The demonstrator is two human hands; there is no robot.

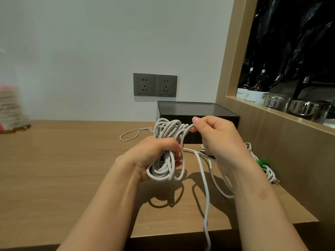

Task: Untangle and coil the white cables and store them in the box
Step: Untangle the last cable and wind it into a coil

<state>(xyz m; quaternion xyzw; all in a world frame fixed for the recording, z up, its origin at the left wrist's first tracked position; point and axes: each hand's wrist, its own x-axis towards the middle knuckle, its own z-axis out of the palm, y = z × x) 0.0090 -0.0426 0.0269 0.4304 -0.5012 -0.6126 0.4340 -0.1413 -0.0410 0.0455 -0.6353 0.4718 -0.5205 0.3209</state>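
Note:
My left hand point(154, 156) grips a thick coil of white cable point(167, 134) around its middle, held upright above the wooden table point(72, 169). At the top of the coil my right hand point(215, 136) pinches one loop between thumb and fingers. A loose white strand point(205, 187) runs from the coil down over the table's front edge. The dark box point(197, 110) stands just behind the hands against the wall. A second white cable point(266, 169) with a green tie lies on the table to the right.
A thin grey cord loop point(132, 134) lies left of the box. Two wall sockets point(155, 85) sit above the box. A blurred jar point(12, 109) stands at far left. A wooden shelf point(272, 109) with bottles and glass jars rises on the right.

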